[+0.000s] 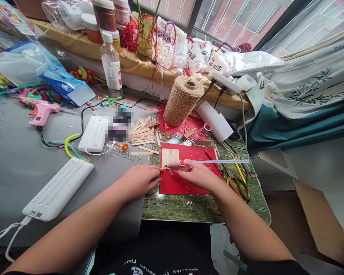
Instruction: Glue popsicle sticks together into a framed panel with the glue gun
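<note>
My right hand [199, 176] is wrapped around a pink hot glue gun [176, 164]. A long translucent glue stick [220, 161] sticks out of its back end to the right. The nozzle points left, over the lower edge of a small panel of craft sticks [170, 156] laid side by side on a red sheet [195, 187]. My left hand [140, 178] rests at the panel's lower left corner, fingers bent close together with one fingertip at the edge. Whether something small is pinched there is hidden.
Loose craft sticks [143, 135] lie behind my left hand. Scissors [239, 187] and pencils lie to the right. A twine spool [183, 100] stands at the back. Another pink glue gun [44, 112], white power banks [59, 189] and cables occupy the left side. Bottles crowd the sill.
</note>
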### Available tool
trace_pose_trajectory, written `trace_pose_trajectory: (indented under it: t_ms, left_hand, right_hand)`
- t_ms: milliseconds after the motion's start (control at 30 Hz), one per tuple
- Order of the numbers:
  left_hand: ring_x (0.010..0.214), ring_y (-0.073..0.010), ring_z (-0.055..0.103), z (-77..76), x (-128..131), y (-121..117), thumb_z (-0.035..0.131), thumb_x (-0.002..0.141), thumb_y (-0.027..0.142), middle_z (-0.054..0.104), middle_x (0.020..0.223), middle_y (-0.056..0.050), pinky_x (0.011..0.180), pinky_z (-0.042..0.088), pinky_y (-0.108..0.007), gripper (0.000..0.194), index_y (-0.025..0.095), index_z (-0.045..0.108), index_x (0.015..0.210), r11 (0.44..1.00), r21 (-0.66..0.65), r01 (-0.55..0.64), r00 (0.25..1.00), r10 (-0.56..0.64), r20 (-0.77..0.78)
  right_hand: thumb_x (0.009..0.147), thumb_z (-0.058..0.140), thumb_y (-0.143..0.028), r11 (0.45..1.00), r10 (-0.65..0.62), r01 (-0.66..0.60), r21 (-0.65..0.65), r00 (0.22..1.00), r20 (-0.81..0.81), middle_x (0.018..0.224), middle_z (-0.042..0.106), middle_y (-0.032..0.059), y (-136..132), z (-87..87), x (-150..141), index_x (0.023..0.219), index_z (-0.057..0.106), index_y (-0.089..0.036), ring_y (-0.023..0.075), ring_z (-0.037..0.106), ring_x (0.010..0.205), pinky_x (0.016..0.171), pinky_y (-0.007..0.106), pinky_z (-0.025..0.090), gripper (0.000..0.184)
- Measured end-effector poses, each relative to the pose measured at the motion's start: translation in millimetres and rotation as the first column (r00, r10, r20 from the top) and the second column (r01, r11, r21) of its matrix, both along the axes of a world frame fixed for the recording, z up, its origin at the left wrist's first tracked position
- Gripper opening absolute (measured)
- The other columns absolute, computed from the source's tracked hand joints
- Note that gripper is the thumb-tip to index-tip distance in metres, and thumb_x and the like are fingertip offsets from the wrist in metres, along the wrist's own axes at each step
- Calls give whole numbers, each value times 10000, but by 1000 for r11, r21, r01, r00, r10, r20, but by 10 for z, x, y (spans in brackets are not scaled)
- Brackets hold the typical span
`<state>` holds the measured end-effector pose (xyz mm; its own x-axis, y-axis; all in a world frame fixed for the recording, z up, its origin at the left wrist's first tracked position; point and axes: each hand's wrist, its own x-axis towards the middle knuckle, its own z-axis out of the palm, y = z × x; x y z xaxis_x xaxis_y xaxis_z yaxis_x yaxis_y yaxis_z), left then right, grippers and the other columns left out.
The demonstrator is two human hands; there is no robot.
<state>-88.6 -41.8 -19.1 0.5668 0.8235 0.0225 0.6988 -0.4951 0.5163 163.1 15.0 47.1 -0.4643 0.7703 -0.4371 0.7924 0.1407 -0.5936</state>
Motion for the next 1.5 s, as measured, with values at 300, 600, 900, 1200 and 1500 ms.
trace_pose_trajectory:
  t_ms: [300, 600, 900, 1200, 1500]
  left_hand:
    - [1041, -214, 709, -2, 0, 3, 485, 1020, 323, 752, 1076, -56, 883, 559, -320, 226, 237, 688, 970, 1000, -7, 7, 1000, -7, -3]
    - [1132, -227, 704, 30, -10, -10, 476, 1027, 319, 704, 1326, -48, 880, 573, -342, 240, 232, 689, 958, 999, 21, 45, 998, -45, -36]
    - [1177, -232, 692, 31, -5, 1, 490, 1021, 316, 713, 1329, -41, 940, 564, -349, 233, 240, 699, 951, 1000, -21, 17, 999, -17, -29]
    - [1183, -245, 695, 20, -4, 0, 489, 1023, 323, 710, 1344, -38, 933, 569, -365, 226, 236, 697, 1000, 1000, -17, 11, 999, -12, -42]
    - [1184, -242, 694, 3, -11, -1, 482, 1026, 320, 714, 1335, -43, 912, 563, -356, 236, 230, 692, 968, 1000, 4, 24, 999, -24, -36]
  right_hand:
    - [923, 576, -331, 1000, -10, 11, -25, 1000, 10, 1105, 780, -35, 19, 26, 25, 1358, 699, -403, 171, 667, 869, 776, 264, 516, 458]
    - [939, 546, -317, 1000, -27, 27, 6, 999, -35, 1076, 789, -31, 104, 2, -35, 1377, 690, -388, 142, 622, 721, 718, 264, 516, 466]
    - [952, 555, -368, 1000, -21, 22, 8, 999, -37, 1222, 768, -44, 123, 7, -72, 1341, 712, -397, 217, 682, 1035, 919, 325, 523, 421]
    - [921, 557, -290, 1000, -17, 17, 4, 999, -28, 973, 783, -22, 91, 3, -63, 1346, 716, -384, 179, 649, 798, 778, 290, 530, 463]
    - [931, 569, -363, 999, -38, 38, 28, 999, -11, 981, 771, -16, 90, -39, -6, 1335, 721, -389, 194, 656, 857, 793, 297, 515, 432]
